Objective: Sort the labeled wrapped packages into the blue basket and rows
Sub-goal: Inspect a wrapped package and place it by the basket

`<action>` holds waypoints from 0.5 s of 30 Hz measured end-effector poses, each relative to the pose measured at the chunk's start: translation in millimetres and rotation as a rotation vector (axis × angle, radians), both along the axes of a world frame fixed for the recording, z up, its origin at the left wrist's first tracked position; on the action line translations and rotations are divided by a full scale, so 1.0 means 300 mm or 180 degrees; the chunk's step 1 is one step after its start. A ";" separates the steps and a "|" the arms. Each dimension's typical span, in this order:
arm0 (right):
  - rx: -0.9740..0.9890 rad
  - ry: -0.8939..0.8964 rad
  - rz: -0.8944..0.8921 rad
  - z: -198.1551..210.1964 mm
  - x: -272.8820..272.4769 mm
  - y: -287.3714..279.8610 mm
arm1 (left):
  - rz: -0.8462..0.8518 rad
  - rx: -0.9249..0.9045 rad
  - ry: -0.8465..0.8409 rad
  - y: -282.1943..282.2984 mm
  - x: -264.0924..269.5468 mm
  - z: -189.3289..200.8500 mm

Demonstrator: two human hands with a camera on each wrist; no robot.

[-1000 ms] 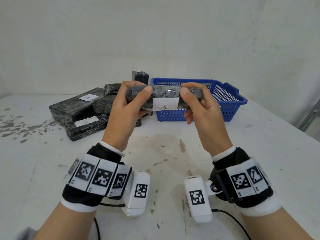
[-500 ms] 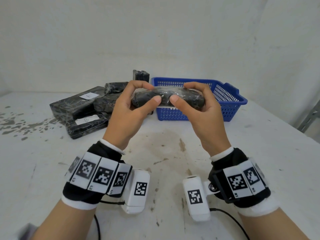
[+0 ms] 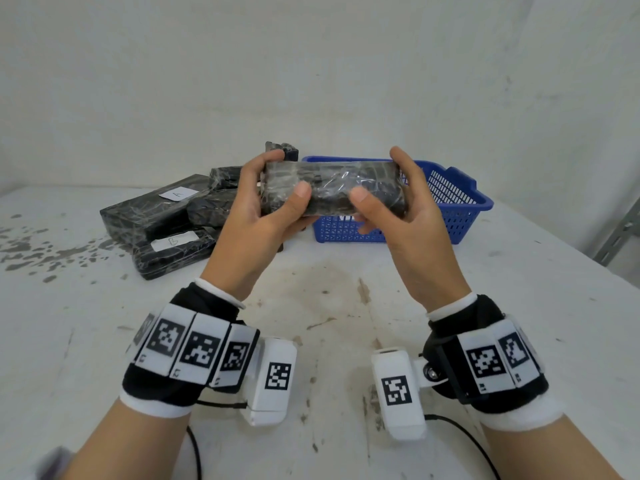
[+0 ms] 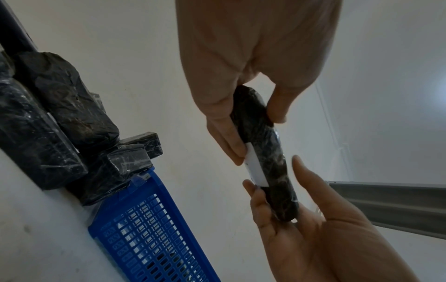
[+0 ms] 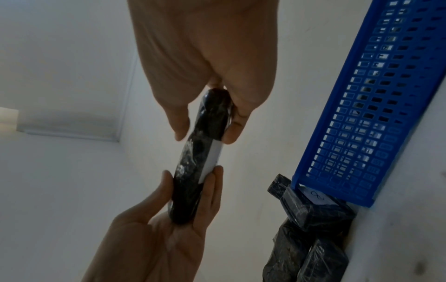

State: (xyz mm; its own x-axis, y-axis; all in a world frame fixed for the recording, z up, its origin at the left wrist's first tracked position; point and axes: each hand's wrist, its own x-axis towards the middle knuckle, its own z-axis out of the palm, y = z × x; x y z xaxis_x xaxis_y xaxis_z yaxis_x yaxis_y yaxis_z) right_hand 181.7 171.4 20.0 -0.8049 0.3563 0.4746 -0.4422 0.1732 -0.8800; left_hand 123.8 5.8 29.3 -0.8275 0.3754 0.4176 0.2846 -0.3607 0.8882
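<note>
Both hands hold one black plastic-wrapped package [image 3: 332,188] level in the air in front of the blue basket [image 3: 457,209]. My left hand [image 3: 291,173] grips its left end between thumb and fingers, and my right hand [image 3: 377,174] grips the right end the same way. The package's white label [image 4: 254,167] faces away from my head, so only the wrist views show it, as on the package [image 5: 200,162] seen edge-on. A pile of wrapped packages [image 3: 162,220] lies on the table left of the basket; one carries label A [image 3: 178,194], another label B [image 3: 173,241].
The white, stained table [image 3: 329,306] stretches between me and the basket. One small package [image 3: 282,150] stands upright behind the pile, by the basket's left corner. A white wall runs close behind. A grey metal bracket [image 3: 620,233] shows past the table's right edge.
The package has been rolled in both hands: its white label, which faced me a second ago, has turned under and away. The hands rose slightly and spread toward its ends.
</note>
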 end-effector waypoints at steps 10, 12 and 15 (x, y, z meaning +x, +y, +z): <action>-0.0478 0.0189 0.0425 -0.002 -0.018 0.037 | -0.0138 0.0290 -0.0190 -0.004 -0.011 0.014; -0.0552 0.0217 0.0469 0.000 -0.019 0.041 | -0.0151 0.0280 -0.0171 -0.006 -0.014 0.013; -0.0589 0.0184 0.0375 0.005 -0.017 0.041 | -0.0159 0.0238 -0.0188 -0.005 -0.015 0.013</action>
State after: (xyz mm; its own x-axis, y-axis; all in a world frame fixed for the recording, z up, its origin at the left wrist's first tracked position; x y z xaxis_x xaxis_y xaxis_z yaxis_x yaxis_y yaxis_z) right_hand 176.6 183.6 21.5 -0.8194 0.3468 0.4565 -0.5005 -0.0446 -0.8646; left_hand 119.3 4.3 33.3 -0.8325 0.3864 0.3971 0.2127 -0.4390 0.8730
